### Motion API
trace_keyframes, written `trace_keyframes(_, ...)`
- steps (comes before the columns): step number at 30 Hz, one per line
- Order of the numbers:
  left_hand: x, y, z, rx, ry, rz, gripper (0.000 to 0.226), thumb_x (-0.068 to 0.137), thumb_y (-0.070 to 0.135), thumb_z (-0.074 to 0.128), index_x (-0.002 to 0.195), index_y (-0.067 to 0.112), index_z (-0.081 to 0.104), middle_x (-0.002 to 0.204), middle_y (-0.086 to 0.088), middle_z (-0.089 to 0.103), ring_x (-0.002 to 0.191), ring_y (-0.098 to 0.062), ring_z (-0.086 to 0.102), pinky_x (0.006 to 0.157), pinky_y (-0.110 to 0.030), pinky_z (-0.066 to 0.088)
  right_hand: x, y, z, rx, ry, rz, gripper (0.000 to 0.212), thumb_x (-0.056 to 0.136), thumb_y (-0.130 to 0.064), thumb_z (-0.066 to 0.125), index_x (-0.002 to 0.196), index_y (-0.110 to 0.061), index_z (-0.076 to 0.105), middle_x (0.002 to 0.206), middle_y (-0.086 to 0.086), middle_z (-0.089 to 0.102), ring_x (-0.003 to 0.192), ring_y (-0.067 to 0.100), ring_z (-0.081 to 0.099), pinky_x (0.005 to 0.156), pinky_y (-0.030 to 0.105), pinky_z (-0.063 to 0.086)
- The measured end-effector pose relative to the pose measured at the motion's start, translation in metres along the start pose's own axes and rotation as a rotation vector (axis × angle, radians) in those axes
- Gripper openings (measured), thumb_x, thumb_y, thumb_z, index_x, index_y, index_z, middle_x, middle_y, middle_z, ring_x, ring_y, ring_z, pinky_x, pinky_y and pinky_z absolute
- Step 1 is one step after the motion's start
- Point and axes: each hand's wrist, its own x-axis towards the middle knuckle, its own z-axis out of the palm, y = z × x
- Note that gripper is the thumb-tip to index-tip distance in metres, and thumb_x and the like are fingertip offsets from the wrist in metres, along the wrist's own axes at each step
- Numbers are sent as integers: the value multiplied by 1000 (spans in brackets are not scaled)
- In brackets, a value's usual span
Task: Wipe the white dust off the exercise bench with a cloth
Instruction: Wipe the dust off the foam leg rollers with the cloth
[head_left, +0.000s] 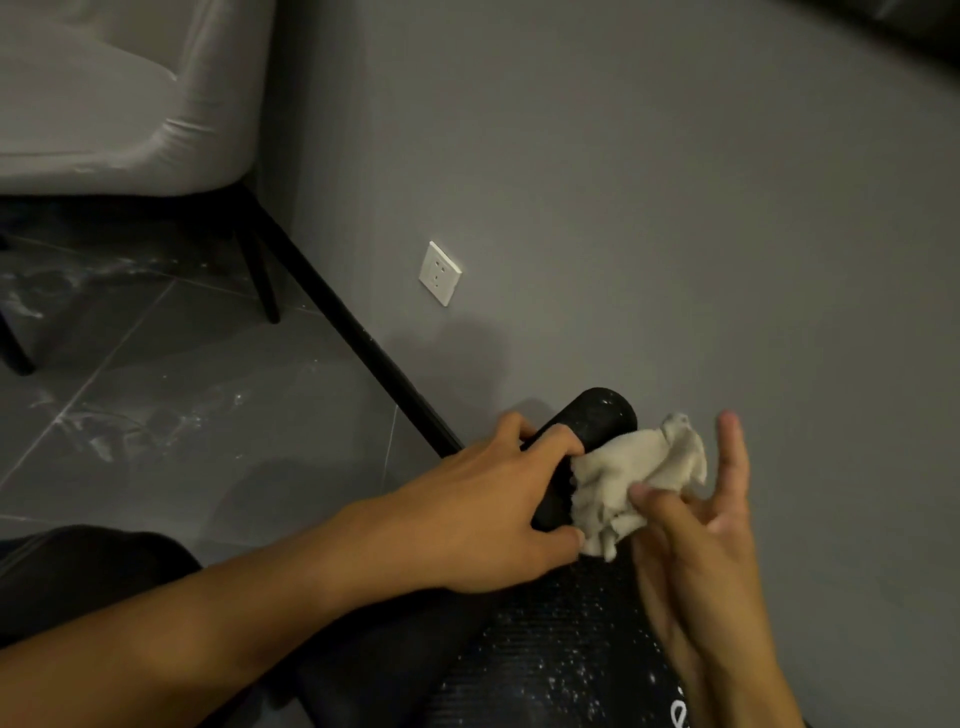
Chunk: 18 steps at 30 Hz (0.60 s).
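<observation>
The black exercise bench (556, 654) runs from the bottom edge up to the wall, its ribbed pad speckled with white dust. At its far end sits a black foam roller (597, 418), also flecked white. My left hand (483, 514) wraps around the near part of that roller. A crumpled cream cloth (628, 478) lies against the roller between both hands. My right hand (701, 540) pinches the cloth's right side with thumb and forefinger, the other fingers spread upward.
A grey wall (623, 182) stands just behind the bench, with a white socket (440, 273) low on it. A grey upholstered chair (119, 98) on black legs stands at the upper left. White dust streaks the dark tiled floor (171, 395).
</observation>
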Motion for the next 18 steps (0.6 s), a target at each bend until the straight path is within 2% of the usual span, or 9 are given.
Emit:
trace_keyframes(1,0,0,0,2,6,-5,52,93,57,62,133,47,30,130,10,32,86,-6,56,78,-33,55,-1,3,0,-92,3,-57,86,89,18,53,141,-50,45,111,-5,75,101,20,73,82,31,61)
trace_keyframes(3,1,0,1,-4,15,-10,50,92,57,62,130,46,31,128,10,33,83,-6,55,71,-28,49,-3,12,-3,-487,-23,-199,68,90,12,60,135,-39,55,117,-9,67,103,1,68,80,12,55)
trace_keyframes(5,1,-1,2,-8,17,-16,50,92,57,63,128,46,31,127,10,34,78,-5,54,64,-24,42,-5,22,-10,-814,-43,-294,52,92,3,64,125,-37,62,124,0,48,102,-15,55,82,1,44)
trace_keyframes(7,2,-1,2,-19,15,-24,52,92,57,64,129,45,30,128,11,34,76,-5,53,62,-22,38,-7,31,-19,-896,-88,-343,45,95,-13,65,125,-47,61,137,-6,31,114,-23,42,89,0,40)
trace_keyframes(10,3,-2,1,-56,-1,-44,59,90,56,67,132,42,28,131,10,33,76,-7,55,63,-21,39,-15,39,-21,-910,-177,-352,49,89,-64,54,137,-56,50,155,-21,12,137,-20,22,97,0,36)
trace_keyframes(11,3,-2,0,-62,-18,-47,62,90,55,68,134,41,27,132,10,32,77,-7,56,64,-21,40,-15,43,-22,-898,-178,-360,56,86,-69,52,139,-53,48,157,-21,13,139,-17,22,97,-1,36)
trace_keyframes(13,5,-2,-1,-74,-67,-56,70,89,53,70,140,40,24,136,9,29,82,-8,58,68,-22,44,-13,46,-21,-851,-156,-386,57,85,-60,57,139,-42,53,149,-14,29,136,-10,35,94,2,41)
trace_keyframes(15,8,-4,-7,-116,-103,-65,73,88,51,71,143,41,24,138,8,29,95,-9,59,79,-25,49,-11,43,-19,-847,-138,-459,42,89,-49,60,127,-32,61,127,-8,51,117,6,55,85,12,48)
trace_keyframes(18,22,-9,-21,-296,-97,-106,65,86,45,71,142,44,37,136,7,42,106,-8,59,88,-25,52,-5,31,-13,-898,-136,-504,7,97,-36,62,103,-37,62,101,-10,61,91,11,62,69,14,46)
